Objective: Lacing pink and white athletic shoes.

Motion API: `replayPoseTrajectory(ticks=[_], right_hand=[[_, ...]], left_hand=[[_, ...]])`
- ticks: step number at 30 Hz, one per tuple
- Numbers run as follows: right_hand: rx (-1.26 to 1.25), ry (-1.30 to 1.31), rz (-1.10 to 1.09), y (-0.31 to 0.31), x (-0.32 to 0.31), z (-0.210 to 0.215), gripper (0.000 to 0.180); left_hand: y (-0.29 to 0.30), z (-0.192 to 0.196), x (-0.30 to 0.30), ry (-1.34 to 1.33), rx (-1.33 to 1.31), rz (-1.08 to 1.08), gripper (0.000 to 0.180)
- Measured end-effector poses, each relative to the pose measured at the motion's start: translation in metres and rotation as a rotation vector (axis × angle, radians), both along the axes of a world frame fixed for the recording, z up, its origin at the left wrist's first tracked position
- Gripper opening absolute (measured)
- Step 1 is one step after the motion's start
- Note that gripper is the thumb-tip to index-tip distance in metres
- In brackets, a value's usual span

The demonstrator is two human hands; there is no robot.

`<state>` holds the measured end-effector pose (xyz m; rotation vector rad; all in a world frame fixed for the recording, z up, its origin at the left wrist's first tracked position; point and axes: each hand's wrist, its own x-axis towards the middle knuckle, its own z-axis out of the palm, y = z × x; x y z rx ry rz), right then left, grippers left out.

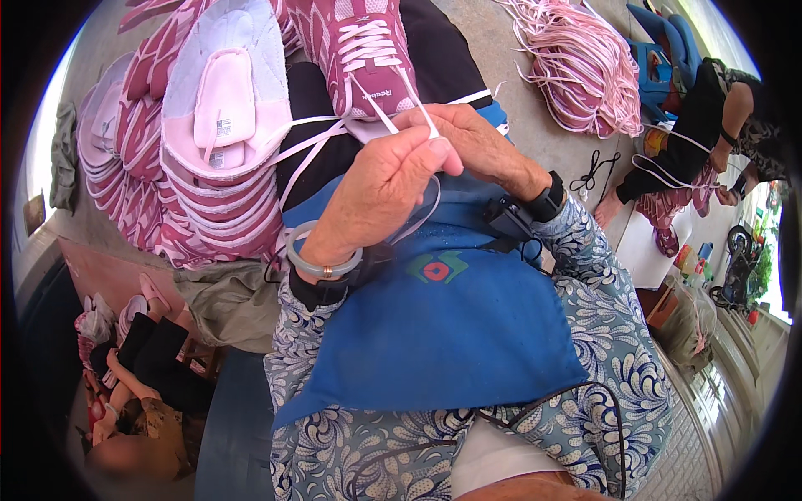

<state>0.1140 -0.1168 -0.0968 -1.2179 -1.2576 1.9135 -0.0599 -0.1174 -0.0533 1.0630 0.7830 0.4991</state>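
A pink and maroon sneaker upper (368, 83) lies across my lap, its toe pointing away, with a pale lace (370, 43) crisscrossed through its eyelets. Two lace strands run from it up to my fingers. My left hand (376, 196) is closed, thumb and fingertips pinching the lace. Close against it, my right hand (480, 146) is also closed on the lace, its fingers partly hidden behind the left ones. A loose lace tail (428, 209) hangs below my hands over the blue apron (443, 334).
At my left stand stacks of pink uppers (221, 200), loose laces trailing from them. A large bundle of pink and white laces (576, 71) lies ahead right. One person (735, 125) at the right handles a pink upper; another person (150, 359) sits lower left.
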Motion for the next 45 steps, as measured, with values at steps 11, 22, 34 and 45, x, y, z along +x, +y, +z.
replayPoseTrajectory(ticks=[11,22,34,45], right_hand=[[-0.429,0.498,-0.235,0.026,-0.008,-0.012,0.023],[-0.312,0.374,-0.263,0.042,0.047,-0.042,0.022],[0.394,-0.831,-0.317,0.047,0.059,-0.060,0.042],[0.933,-0.963,-0.279,0.054,0.036,-0.056,0.015]], left_hand=[[0.002,0.009,-0.065,0.012,-0.033,0.154,0.039],[0.029,0.063,-0.275,-0.511,0.059,1.182,0.021],[0.026,0.100,-0.277,-0.614,0.338,1.011,0.010],[0.010,-0.037,-0.070,0.188,-0.031,0.435,0.021]])
